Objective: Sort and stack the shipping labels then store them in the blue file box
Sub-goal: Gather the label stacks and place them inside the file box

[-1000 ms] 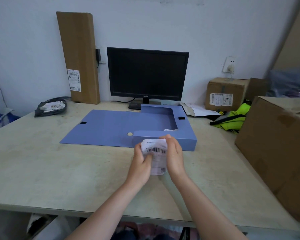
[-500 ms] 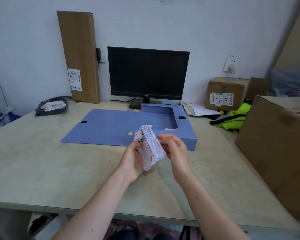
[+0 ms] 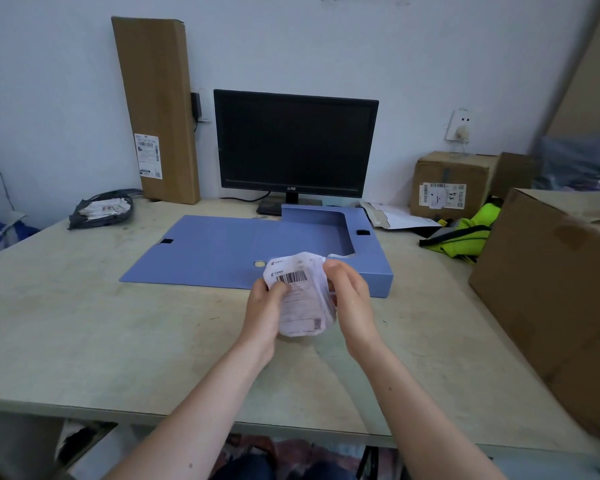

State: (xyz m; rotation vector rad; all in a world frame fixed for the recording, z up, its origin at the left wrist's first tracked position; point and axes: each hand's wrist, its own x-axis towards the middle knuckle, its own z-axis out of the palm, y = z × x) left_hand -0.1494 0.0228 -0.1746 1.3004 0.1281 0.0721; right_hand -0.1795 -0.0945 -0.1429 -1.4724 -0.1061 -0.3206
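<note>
A stack of white shipping labels [image 3: 302, 299] with a barcode on the top sheet is held upright just above the table, in front of the blue file box [image 3: 371, 268]. My left hand [image 3: 264, 313] grips the stack's left edge with the thumb on the barcode. My right hand [image 3: 350, 303] holds the right edge. The box lies open with its lid [image 3: 205, 251] flat to the left. A bit of white paper [image 3: 336, 256] shows inside the box tray.
A black monitor [image 3: 295, 147] stands behind the box. A tall cardboard box [image 3: 156, 109] leans on the wall at the left, near a dark bag of papers [image 3: 103, 211]. A large carton [image 3: 551, 299] fills the right side, with a yellow vest [image 3: 465, 233] and a smaller box [image 3: 447, 185] behind.
The stack was fanned and turned edge-on half a second ago; now it faces me flat again, with both hands gripping its sides.
</note>
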